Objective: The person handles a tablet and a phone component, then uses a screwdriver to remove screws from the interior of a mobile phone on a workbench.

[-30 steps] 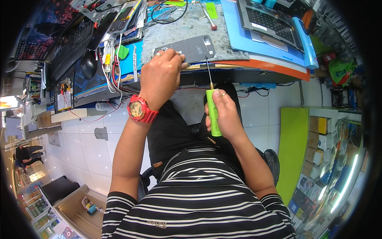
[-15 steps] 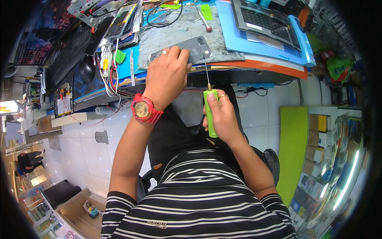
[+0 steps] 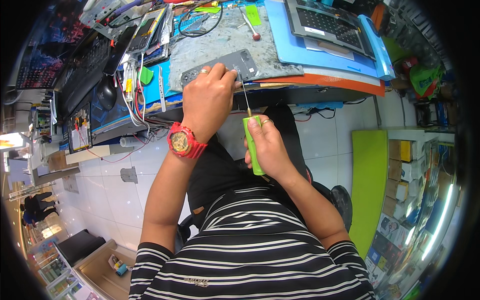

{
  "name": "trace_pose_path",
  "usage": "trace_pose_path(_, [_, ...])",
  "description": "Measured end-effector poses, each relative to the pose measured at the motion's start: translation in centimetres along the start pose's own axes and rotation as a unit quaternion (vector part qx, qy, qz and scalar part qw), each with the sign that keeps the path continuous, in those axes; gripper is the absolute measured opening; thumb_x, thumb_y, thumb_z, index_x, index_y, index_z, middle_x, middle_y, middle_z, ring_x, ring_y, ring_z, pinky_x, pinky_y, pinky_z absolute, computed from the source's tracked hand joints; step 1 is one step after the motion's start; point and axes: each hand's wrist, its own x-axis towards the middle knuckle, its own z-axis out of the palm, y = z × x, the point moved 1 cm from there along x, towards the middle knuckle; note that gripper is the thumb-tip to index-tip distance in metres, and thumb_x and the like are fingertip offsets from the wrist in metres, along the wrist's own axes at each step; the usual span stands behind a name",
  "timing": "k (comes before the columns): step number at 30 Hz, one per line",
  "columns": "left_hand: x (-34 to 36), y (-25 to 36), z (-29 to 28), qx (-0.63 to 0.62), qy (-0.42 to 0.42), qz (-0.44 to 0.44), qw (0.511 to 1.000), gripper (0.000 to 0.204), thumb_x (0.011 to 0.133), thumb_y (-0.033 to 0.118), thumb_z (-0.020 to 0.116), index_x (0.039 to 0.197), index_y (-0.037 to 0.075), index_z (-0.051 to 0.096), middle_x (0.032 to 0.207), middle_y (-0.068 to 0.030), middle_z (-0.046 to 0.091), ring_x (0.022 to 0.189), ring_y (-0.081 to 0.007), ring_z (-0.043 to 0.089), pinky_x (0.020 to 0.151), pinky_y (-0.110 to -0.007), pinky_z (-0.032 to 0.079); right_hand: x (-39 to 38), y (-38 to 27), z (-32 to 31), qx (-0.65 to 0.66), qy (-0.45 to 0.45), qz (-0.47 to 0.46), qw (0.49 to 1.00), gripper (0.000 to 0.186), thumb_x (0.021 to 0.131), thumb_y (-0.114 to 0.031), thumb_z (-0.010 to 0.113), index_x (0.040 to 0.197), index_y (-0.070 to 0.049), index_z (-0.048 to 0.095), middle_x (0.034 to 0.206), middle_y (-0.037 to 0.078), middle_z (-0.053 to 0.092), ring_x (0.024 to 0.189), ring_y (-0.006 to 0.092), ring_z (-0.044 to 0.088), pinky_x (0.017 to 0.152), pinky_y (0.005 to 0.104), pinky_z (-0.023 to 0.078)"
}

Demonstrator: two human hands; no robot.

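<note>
A dark grey phone (image 3: 244, 61) lies back up and slanting on a worn grey mat, near the table's front edge. My left hand (image 3: 209, 97) is closed over the phone's near side, hiding its middle. Round camera lenses show at the left end of the phone. In my right hand (image 3: 267, 145) is a thin-shafted tool (image 3: 253, 150) with a flat green handle and a brass collar. Its metal shaft points up and away from me, the tip at the phone's near edge beside my left fingertips. Whether the tip has gone under that edge I cannot tell.
Silver tweezers (image 3: 161, 89) and several cables lie left of the mat (image 3: 200, 47). A red-ended screwdriver (image 3: 250, 25) rests at its far side. An open laptop (image 3: 330, 27) sits on a blue folder (image 3: 285, 37) to the right. A black mouse (image 3: 105, 93) is far left.
The tool and my right hand have shifted left, the tip now closer to my left fingers. The phone appears slightly left and tilted more, and the lenses at its left end have come into sight.
</note>
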Motion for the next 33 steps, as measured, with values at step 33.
trace_pose_path(33, [1.5, 1.2, 0.2, 0.001, 0.001, -0.053, 0.999, 0.029, 0.085, 0.034, 0.083, 0.08, 0.006, 0.076, 0.084, -0.0085, 0.065, 0.08, -0.0312, 0.071, 0.062, -0.045, 0.056, 0.0, -0.4, -0.9, 0.009, 0.039, -0.005, 0.999, 0.047, 0.113, -0.046, 0.05, 0.122, 0.0, 0.053, 0.081, 0.007, 0.059, 0.05, 0.0119, 0.06, 0.043, 0.0277, 0.051])
